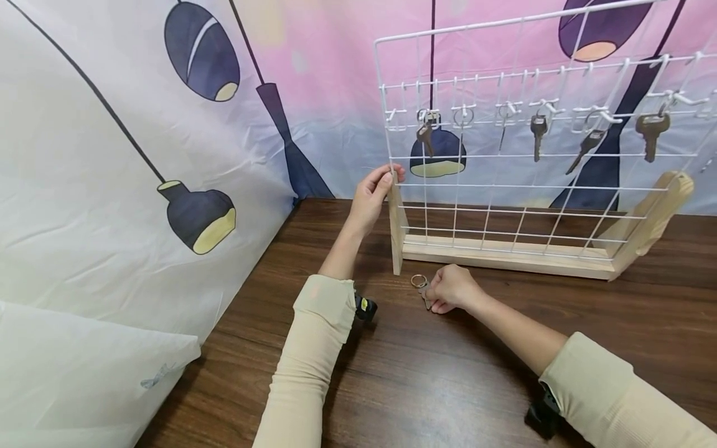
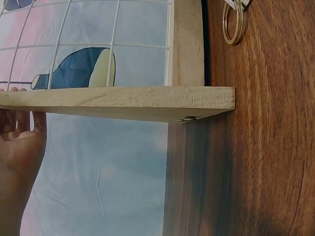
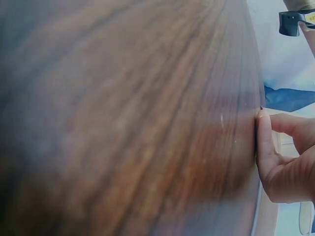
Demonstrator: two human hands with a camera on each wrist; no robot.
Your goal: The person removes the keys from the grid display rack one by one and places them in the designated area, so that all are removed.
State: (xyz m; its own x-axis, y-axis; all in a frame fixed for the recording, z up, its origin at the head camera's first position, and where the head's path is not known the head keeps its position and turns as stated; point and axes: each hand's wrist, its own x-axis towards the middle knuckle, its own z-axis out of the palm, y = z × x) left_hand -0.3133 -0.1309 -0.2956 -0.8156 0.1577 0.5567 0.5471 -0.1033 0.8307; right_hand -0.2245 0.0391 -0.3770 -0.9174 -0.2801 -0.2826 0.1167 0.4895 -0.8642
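Observation:
A white wire grid rack point(image 1: 493, 186) stands on a wooden base point(image 1: 504, 256). My left hand point(image 1: 370, 196) grips the top of its left wooden post point(image 1: 396, 230); in the left wrist view the fingers go round the post point(image 2: 123, 97). Just in front of the base, my right hand point(image 1: 455, 287) pinches a key point(image 1: 424, 292) low at the tabletop. The key's metal ring point(image 1: 418, 281) lies to the left of the fingertips. In the right wrist view, thumb and finger of the right hand point(image 3: 290, 162) meet at the table surface, and the key is mostly hidden.
Several keys hang by rings from white hooks on the grid, among them one key point(image 1: 539, 134) near the middle and another point(image 1: 652, 130) at the right. The dark wooden table point(image 1: 414, 373) spreads in front. Printed cloth point(image 1: 336, 93) hangs behind and at the left.

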